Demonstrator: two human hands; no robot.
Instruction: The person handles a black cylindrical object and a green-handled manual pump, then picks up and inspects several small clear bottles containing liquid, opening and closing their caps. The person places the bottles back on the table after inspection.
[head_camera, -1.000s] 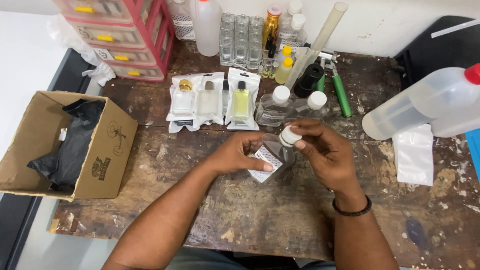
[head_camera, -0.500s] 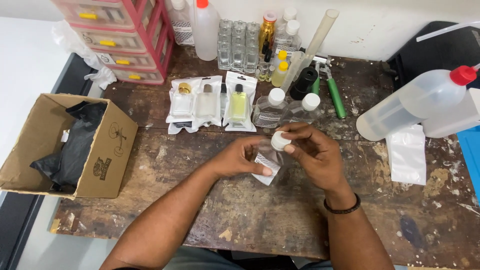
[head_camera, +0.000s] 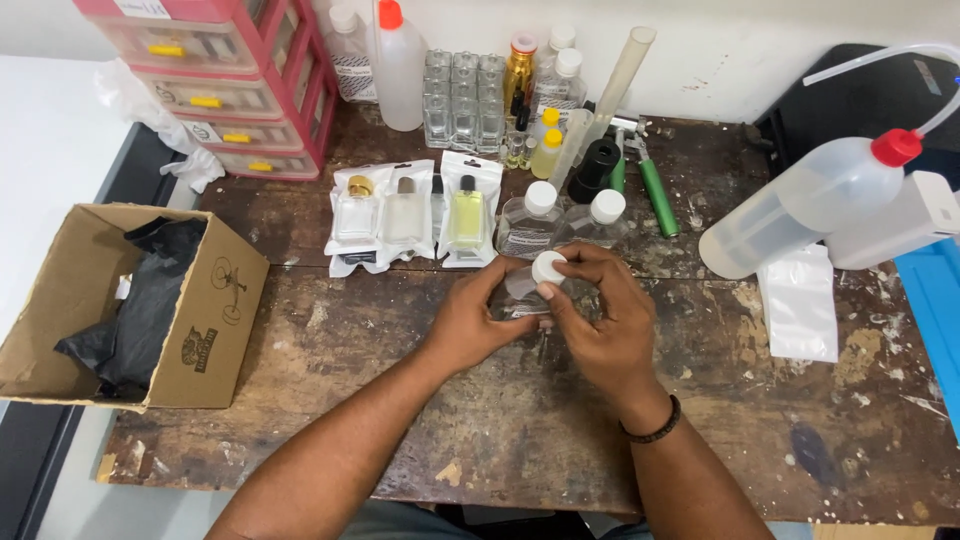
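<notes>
1. Cardboard box sits at nine o'clock on the bench.
2. Left hand curls round a small clear bottle at centre.
3. Right hand pinches its white cap.
4. Squeeze bottle lies at two o'clock.

The worn brown wooden table is rough, stained and flaking. At centre frame sits a small clear glossy plastic bottle with a smooth white plastic cap. At left, the matt brown cardboard box holds crinkled, shiny black plastic bags. Upper centre, three glossy clear plastic pouches lie flat. At right stands a cloudy translucent plastic wash bottle with a red cap.
</notes>
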